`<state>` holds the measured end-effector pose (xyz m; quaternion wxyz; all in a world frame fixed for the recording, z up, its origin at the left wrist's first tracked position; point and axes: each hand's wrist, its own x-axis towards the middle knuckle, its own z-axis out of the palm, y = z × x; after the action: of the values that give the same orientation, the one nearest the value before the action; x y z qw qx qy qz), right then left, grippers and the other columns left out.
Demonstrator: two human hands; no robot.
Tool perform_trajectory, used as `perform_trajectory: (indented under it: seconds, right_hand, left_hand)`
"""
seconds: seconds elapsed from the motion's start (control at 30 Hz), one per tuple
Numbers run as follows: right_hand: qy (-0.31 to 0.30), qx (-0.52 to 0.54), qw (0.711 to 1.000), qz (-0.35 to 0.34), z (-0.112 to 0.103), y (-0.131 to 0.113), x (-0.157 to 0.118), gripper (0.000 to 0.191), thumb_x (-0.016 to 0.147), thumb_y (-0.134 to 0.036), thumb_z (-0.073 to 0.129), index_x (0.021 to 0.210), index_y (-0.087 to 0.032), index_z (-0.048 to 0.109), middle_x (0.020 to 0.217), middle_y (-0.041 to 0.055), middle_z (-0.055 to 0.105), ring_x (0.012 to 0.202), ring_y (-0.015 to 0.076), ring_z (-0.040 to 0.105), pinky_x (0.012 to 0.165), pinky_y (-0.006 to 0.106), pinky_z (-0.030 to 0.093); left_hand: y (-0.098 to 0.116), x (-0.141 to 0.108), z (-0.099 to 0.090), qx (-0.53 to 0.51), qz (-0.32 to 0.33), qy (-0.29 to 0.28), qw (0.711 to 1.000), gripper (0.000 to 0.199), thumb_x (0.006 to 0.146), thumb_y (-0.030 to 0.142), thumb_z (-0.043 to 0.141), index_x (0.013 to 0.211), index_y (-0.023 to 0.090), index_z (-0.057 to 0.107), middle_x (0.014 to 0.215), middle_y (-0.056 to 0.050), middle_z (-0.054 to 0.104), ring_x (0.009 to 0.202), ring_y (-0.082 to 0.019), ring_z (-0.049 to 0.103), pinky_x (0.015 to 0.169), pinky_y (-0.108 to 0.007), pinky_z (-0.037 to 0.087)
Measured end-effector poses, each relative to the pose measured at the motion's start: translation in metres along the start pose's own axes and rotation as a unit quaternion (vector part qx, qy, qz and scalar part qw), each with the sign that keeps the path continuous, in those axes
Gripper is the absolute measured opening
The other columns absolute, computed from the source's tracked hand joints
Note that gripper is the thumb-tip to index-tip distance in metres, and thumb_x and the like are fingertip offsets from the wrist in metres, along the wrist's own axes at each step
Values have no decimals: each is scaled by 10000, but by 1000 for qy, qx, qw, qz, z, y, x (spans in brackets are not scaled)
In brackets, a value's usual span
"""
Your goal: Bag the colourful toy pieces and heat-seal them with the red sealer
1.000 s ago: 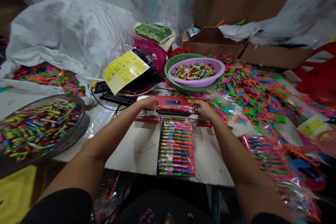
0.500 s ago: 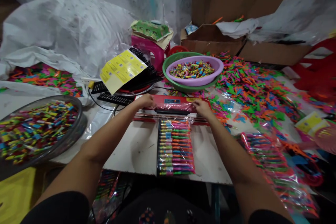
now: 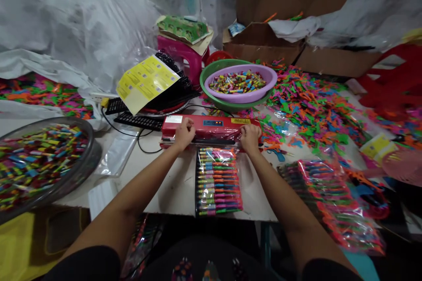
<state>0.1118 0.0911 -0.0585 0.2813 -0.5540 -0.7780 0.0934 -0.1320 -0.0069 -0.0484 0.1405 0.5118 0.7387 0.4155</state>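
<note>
The long red box-shaped sealer [image 3: 204, 131] now looks lowered, the clear plastic bag of multicoloured sticks [image 3: 219, 180] lying flat just before it; left hand [image 3: 184, 134] and right hand [image 3: 250, 136] touch it, their grip I can't tell. A second orange light [image 3: 220, 123] has lit: I judge sealing underway.

The white table [image 3: 178, 180] there carries a red machine [image 3: 227, 131] under the left hand [image 3: 184, 134] and right hand [image 3: 250, 137], a filled packet [image 3: 219, 184] nearer the body, clear plastic [image 3: 118, 151] to their left, a green basin [image 3: 227, 105] beyond, bright pieces [image 3: 313, 101] heaped rightward.
</note>
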Motion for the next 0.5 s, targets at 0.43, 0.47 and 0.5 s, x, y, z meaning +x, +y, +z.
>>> perform_trajectory:
  seconds: [0.43,0.47,0.5]
  right_hand:
    - [75,-97,991,-58,14,5,-14,452,865,-223,296,1282,-148,453,1282,123,458,1243,248,302,1056,466,168]
    - [76,-99,991,-57,14,5,-15,455,869,-226,292,1289,-147,447,1287,121,456,1246,247,299,1059,461,167]
    - [76,-100,990,-56,14,4,-15,457,872,-230,289,1294,-145,441,1291,120,454,1248,245,296,1061,458,166]
  left_hand:
    - [6,-10,20,193,0,139,971,440,901,300,307,1324,197,371,1333,-133,410,1251,-284,332,1048,-474,210]
    - [6,-10,20,195,2,139,971,442,902,300,307,1330,202,365,1337,-128,408,1253,-281,329,1051,-471,208]
    - [5,-10,20,196,4,139,971,445,902,299,309,1335,205,360,1342,-123,404,1254,-279,326,1052,-469,206]
